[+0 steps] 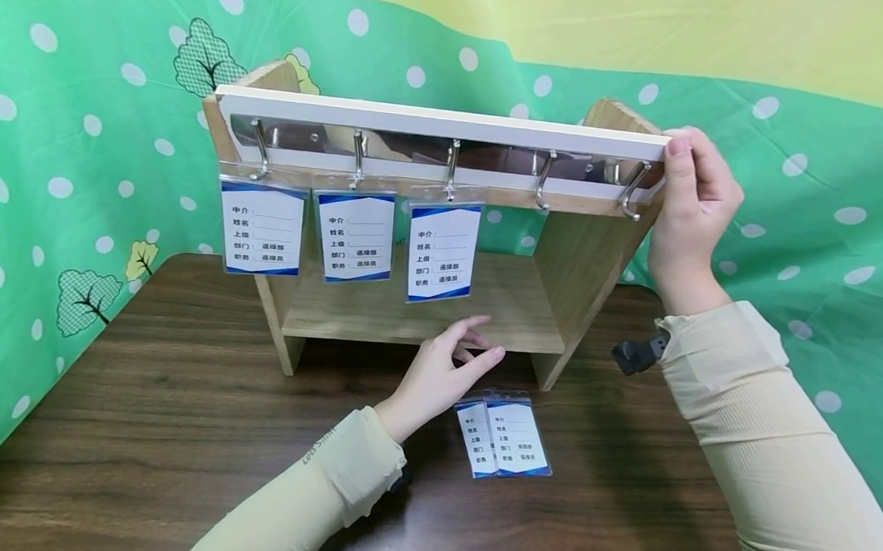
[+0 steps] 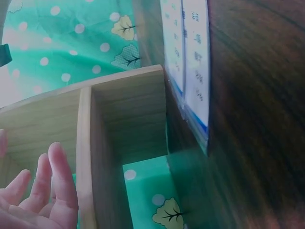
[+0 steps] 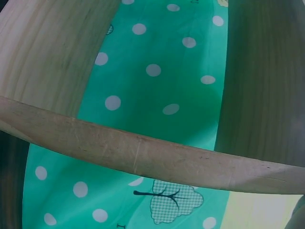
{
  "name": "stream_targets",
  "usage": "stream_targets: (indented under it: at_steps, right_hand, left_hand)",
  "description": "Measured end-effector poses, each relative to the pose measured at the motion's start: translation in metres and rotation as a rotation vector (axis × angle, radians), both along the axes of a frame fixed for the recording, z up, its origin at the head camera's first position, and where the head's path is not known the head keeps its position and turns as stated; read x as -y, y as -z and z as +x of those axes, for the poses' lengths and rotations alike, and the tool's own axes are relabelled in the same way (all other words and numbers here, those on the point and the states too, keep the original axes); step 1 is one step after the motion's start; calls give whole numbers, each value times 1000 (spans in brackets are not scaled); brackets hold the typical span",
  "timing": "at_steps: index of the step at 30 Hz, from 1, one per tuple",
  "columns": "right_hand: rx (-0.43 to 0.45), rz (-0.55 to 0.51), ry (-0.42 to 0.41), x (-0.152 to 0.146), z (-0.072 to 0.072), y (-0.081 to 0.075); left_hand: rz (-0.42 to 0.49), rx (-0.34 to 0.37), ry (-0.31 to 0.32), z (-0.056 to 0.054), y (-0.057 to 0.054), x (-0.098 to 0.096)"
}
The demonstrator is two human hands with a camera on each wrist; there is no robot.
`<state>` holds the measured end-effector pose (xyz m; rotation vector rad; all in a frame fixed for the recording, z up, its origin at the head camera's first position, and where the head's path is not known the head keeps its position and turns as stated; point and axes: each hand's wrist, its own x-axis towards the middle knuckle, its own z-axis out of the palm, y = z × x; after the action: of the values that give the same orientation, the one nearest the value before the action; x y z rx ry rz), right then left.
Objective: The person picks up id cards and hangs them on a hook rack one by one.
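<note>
Head view: the rail (image 1: 435, 117) is gripped by the right hand (image 1: 692, 210), upper right; the left hand (image 1: 436, 375), fingers apart, is held near two badges (image 1: 520, 436), lower centre; three badges (image 1: 355, 236) are hung, upper left to centre.

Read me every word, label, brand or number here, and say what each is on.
"中介": three hanging badges, left table badge, right table badge.
"姓名": all five.
"上级": all five.
"部门": all five.
"遥操部": all except left table badge.
"职务": all five.
"遥操员": likewise.
"Lets Slim", probably: left sleeve, lettering blurred.
Left wrist view: lettering too blurred to read.
No numbers.
</note>
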<state>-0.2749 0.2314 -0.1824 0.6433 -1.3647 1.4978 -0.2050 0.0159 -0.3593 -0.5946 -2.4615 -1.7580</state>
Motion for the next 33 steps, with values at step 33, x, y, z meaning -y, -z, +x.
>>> stream_targets:
  at_steps: [33]
  right_hand:
    - [-9,13,4,1,1,0]
  left_hand:
    - [-198,113,74,4,28,-10]
